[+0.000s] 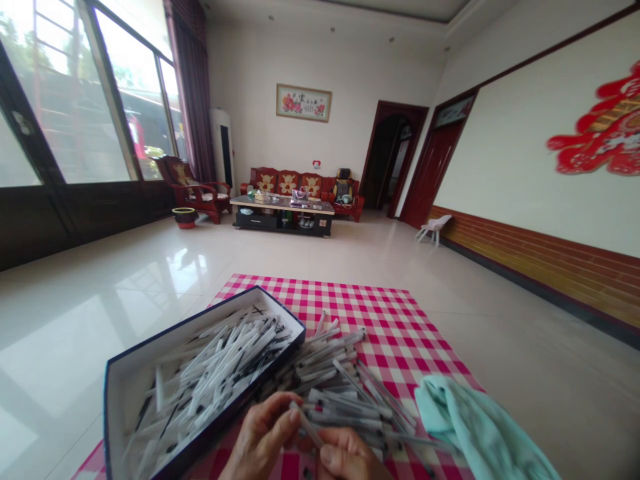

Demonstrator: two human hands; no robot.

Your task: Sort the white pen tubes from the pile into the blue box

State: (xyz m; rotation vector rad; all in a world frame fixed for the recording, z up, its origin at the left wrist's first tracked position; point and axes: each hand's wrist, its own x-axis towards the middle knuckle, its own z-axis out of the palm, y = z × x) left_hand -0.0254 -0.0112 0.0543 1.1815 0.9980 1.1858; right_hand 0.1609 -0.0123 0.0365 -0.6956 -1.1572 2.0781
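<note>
Ahead of you: a red wooden sofa [287, 183] behind a low coffee table [283, 208]
Your left: a red armchair [197, 197] by the windows [133, 93]
Your right: a red paper-cut wall decoration [597, 130]

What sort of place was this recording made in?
Most likely the spacious living room of a home: a red wooden sofa with floral cushions stands behind a low, dark coffee table with a pale top, and a framed floral picture hangs on the cream wall.

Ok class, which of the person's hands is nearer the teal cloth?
Right: the right hand is to the left of the teal cloth, and the left hand lies farther left, beyond the right hand.
</note>
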